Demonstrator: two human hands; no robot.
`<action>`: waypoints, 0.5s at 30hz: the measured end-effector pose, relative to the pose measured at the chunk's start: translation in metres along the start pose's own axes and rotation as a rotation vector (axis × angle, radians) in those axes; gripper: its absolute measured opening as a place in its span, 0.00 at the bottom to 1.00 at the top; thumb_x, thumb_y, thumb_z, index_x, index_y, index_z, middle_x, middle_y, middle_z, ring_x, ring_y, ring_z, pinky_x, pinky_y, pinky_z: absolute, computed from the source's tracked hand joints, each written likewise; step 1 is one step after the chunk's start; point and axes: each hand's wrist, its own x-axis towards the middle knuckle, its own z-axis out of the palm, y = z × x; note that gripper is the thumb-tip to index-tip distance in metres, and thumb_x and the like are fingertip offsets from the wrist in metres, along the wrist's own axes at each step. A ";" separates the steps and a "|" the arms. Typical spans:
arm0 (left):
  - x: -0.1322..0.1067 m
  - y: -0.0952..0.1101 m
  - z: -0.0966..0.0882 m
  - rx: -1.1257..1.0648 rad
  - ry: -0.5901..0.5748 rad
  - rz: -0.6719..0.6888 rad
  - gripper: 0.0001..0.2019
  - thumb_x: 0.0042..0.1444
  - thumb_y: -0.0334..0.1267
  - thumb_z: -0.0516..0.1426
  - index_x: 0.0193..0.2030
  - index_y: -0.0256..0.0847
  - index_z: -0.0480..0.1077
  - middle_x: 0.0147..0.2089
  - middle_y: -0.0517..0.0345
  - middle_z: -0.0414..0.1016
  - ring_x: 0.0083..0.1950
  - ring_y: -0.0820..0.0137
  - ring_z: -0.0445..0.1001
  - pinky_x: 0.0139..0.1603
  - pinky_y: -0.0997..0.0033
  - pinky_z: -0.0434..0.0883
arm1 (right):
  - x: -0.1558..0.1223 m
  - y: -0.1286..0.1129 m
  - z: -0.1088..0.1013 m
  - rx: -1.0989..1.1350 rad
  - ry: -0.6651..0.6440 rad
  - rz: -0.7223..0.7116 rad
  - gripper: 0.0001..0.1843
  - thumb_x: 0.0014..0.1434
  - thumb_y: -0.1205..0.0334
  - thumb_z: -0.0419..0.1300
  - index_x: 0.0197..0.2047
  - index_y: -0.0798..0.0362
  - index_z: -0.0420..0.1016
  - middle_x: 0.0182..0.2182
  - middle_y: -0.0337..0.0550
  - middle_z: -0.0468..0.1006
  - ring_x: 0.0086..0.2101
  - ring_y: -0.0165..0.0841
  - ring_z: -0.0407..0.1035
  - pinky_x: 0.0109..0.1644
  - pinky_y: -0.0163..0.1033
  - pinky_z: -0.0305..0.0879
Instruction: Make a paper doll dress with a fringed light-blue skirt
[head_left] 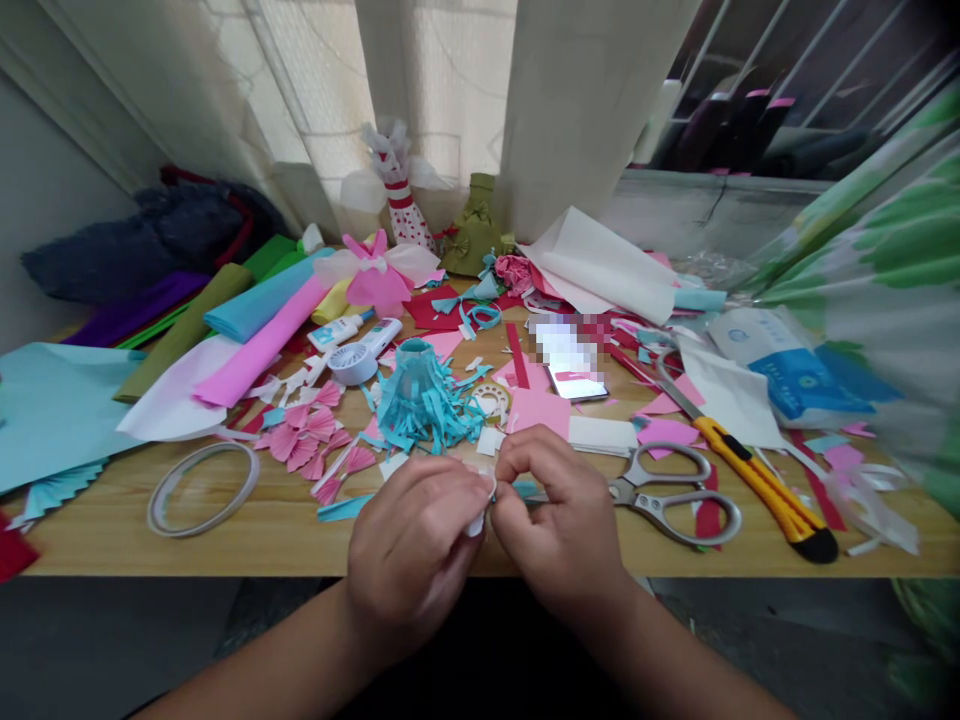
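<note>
My left hand and my right hand meet above the front edge of the wooden table. Their fingertips pinch a small white paper piece, mostly hidden by my fingers. Steel scissors with grey loop handles lie just right of my right hand. Beyond my hands stands a fringed blue paper cone. Pink paper fan shapes lie left of it. A clear tape roll rests further left.
A yellow utility knife lies right of the scissors. Paper scraps, a phone, and a small white fan cover the table. Crepe paper rolls lie at back left, and a green-patterned sheet intrudes at right.
</note>
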 end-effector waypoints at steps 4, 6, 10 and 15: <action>-0.002 0.002 0.005 -0.217 0.044 -0.285 0.14 0.48 0.23 0.60 0.40 0.43 0.68 0.33 0.59 0.76 0.36 0.69 0.76 0.39 0.70 0.74 | 0.002 0.003 0.002 0.108 0.025 0.048 0.09 0.42 0.76 0.52 0.19 0.52 0.62 0.22 0.39 0.68 0.26 0.32 0.64 0.31 0.37 0.62; -0.001 0.004 0.007 -0.345 0.081 -0.506 0.11 0.48 0.25 0.61 0.36 0.43 0.67 0.32 0.61 0.74 0.33 0.72 0.75 0.35 0.73 0.74 | 0.002 0.004 0.003 0.163 0.052 0.076 0.09 0.42 0.75 0.52 0.18 0.52 0.62 0.22 0.38 0.68 0.26 0.31 0.64 0.31 0.37 0.62; 0.003 0.004 0.010 -0.622 0.105 -0.830 0.09 0.46 0.29 0.62 0.33 0.41 0.66 0.29 0.62 0.74 0.30 0.74 0.74 0.30 0.78 0.72 | -0.002 0.006 0.006 0.236 0.112 0.089 0.09 0.43 0.74 0.53 0.19 0.52 0.63 0.22 0.38 0.67 0.26 0.31 0.64 0.30 0.36 0.61; 0.005 0.000 0.012 -0.881 0.191 -1.051 0.11 0.47 0.30 0.63 0.35 0.41 0.65 0.30 0.64 0.72 0.29 0.78 0.71 0.29 0.81 0.69 | -0.012 0.010 0.007 0.268 0.079 0.081 0.08 0.44 0.74 0.54 0.21 0.52 0.66 0.23 0.39 0.67 0.27 0.32 0.64 0.31 0.37 0.61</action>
